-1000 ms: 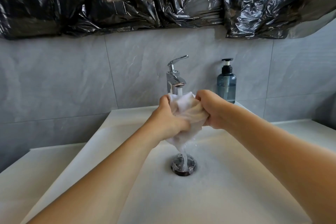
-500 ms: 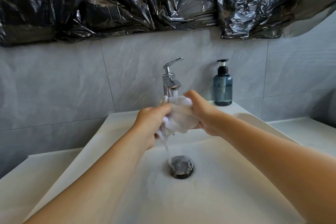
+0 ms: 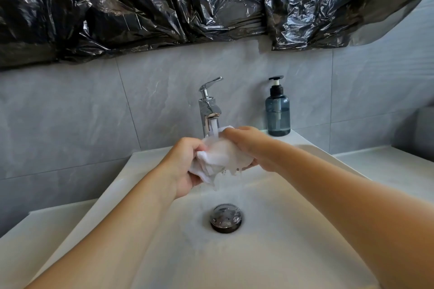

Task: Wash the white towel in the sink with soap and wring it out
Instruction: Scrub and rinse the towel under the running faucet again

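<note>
The bunched, wet white towel point(image 3: 217, 157) is held above the white ceramic sink point(image 3: 258, 253), right under the running chrome faucet point(image 3: 209, 107). The left hand point(image 3: 185, 166) and right hand point(image 3: 249, 145) both have their fingers curled tightly round it, water dripping toward the round metal drain point(image 3: 226, 218). A blue pump soap bottle point(image 3: 277, 110) stands on the sink's back ledge.

Bunched wet white towel point(image 3: 219, 156) (dripping) over sink point(image 3: 270, 253)

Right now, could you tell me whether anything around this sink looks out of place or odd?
Crinkled black plastic sheeting hangs across the grey tiled wall above the chrome tap, hiding whatever is behind it. Otherwise nothing stands out: both hands grip the wet white towel under running water.
</note>
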`<state>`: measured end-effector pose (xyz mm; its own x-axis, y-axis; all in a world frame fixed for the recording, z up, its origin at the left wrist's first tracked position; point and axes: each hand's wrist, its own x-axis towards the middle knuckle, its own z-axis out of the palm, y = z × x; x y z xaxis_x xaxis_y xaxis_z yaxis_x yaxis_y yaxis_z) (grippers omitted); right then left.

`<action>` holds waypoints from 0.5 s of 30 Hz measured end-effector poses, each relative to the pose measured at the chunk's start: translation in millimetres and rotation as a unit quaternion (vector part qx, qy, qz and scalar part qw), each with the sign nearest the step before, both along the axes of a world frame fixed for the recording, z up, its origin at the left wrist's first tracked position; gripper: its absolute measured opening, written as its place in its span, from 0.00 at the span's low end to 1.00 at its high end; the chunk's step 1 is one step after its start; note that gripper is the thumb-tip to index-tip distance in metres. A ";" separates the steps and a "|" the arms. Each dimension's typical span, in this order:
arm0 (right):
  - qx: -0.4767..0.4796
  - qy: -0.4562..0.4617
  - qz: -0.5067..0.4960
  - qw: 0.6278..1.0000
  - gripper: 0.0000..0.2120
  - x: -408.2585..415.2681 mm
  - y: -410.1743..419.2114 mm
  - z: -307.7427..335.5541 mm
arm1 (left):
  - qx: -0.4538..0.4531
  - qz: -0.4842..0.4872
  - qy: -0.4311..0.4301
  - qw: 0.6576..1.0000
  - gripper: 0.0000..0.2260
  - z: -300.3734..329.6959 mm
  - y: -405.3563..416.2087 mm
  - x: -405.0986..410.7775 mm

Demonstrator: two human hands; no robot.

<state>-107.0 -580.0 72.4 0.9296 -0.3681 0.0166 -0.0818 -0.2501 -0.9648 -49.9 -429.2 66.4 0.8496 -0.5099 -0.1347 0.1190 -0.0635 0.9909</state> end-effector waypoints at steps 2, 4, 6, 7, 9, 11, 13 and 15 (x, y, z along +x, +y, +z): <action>0.016 0.011 -0.012 1.000 0.14 -3.9 1.1 4.2 | 0.024 0.014 -0.018 0.999 0.14 -2.0 -0.9 3.0; 0.028 0.036 -0.011 0.999 0.14 -8.0 2.4 6.3 | 0.056 0.025 -0.027 0.998 0.13 -4.5 -0.1 5.5; 0.018 0.065 0.014 0.998 0.16 -9.5 2.1 6.3 | 0.073 0.024 -0.025 0.997 0.14 -7.3 1.0 7.8; 0.016 0.075 0.028 0.997 0.18 -10.4 2.3 6.5 | 0.071 0.017 -0.024 0.997 0.15 -8.2 0.4 7.1; 0.025 0.089 0.052 0.994 0.18 -11.0 2.3 6.6 | 0.049 0.012 -0.015 0.999 0.15 -9.5 -1.3 6.8; 0.043 0.088 0.068 0.993 0.18 -9.3 0.9 5.5 | 0.013 0.021 0.008 1.000 0.12 -7.7 -1.7 5.3; 0.064 0.076 0.089 0.991 0.22 -6.2 -0.7 4.3 | -0.016 0.030 0.032 0.999 0.11 -6.4 -0.8 6.4; 0.070 0.057 0.095 0.991 0.23 -2.5 -1.6 3.0 | -0.019 0.039 0.035 0.998 0.11 -5.7 0.8 7.4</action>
<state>-109.5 -581.6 75.4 0.9751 -0.1780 -0.1322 -0.1575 -0.1362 -0.9781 -42.5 -428.4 60.7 0.8757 -0.4491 -0.1775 0.1920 -0.0133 0.9813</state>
